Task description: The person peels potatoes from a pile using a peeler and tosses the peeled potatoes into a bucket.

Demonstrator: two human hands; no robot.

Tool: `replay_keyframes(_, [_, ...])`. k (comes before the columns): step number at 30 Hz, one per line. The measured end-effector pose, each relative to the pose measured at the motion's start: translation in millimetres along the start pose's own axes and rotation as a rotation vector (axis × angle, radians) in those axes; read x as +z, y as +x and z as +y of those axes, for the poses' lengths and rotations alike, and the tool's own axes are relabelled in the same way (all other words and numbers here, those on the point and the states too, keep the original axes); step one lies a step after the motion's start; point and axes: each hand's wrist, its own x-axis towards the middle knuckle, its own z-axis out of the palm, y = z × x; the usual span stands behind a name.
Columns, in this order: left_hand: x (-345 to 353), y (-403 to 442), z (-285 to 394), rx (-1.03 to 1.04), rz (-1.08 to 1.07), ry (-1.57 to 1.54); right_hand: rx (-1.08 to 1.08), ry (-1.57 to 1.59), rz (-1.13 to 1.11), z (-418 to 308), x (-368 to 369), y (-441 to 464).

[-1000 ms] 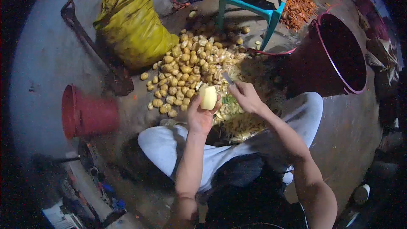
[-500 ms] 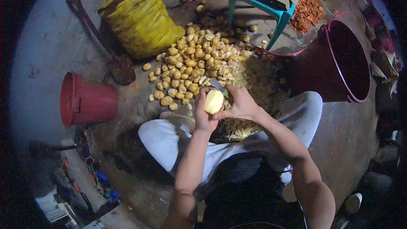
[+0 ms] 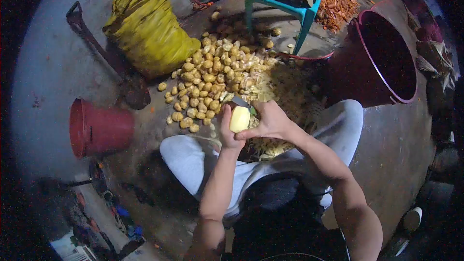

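A peeled, pale yellow potato (image 3: 239, 119) rests in my left hand (image 3: 227, 128), with the fingers wrapped round it. My right hand (image 3: 271, 122) is closed on a knife (image 3: 239, 100), whose grey blade lies just past the far end of the potato. A bit of green shows between the hands, perhaps the knife's handle, which my fingers mostly hide. The right thumb touches the near end of the potato. Beyond my hands spreads a pile of unpeeled potatoes (image 3: 208, 78), with peelings (image 3: 268, 149) on the floor below them.
A yellow sack (image 3: 147, 29) stands behind the pile, beside a shovel (image 3: 99, 41). One red bucket (image 3: 108, 126) is at the left, and a large dark red bucket (image 3: 372, 63) at the right. Farther back are a green stool (image 3: 282, 2) and a carrot heap (image 3: 336, 5).
The view has shifted slightly, so the surroundings sit a little differently. The potato has turned a little in my left hand, and the knife blade lies flatter at its far end.
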Motion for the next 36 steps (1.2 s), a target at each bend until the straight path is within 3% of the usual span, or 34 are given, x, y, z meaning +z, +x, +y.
replay_keyframes(4, [7.3,-4.5,2.4,0.041,-0.07,0.037,0.028,-0.022,-0.04,-8.1,-8.4,-3.4])
replay_keyframes(7, [24.1,-13.6,8.0,0.102,0.007,0.048,0.094,-0.03,-0.074,-12.4,-12.1,-7.5])
replay_keyframes(9, [29.4,-15.4,15.7,0.215,-0.212,0.166,0.063,-0.078,-0.017,-8.8,-5.2,-10.5])
replay_keyframes(19, [27.6,-12.5,12.7,0.261,-0.05,0.108,-0.112,-0.33,0.064,-11.2,7.1,-18.2])
replay_keyframes(22, [29.0,-14.0,14.4,0.262,-0.012,0.127,-0.042,-0.308,-0.062,-7.8,3.5,-16.3])
replay_keyframes(24, [26.0,-11.9,17.5,0.195,-0.076,-0.01,0.159,-0.002,0.009,-0.1,4.1,-11.9])
replay_keyframes(31, [23.7,-14.4,23.6,0.189,-0.302,0.008,0.103,0.112,0.103,8.5,-18.0,0.0])
replay_keyframes(36, [22.5,-13.7,24.5,0.234,-0.292,0.079,0.078,0.13,0.091,5.3,-21.6,-0.7])
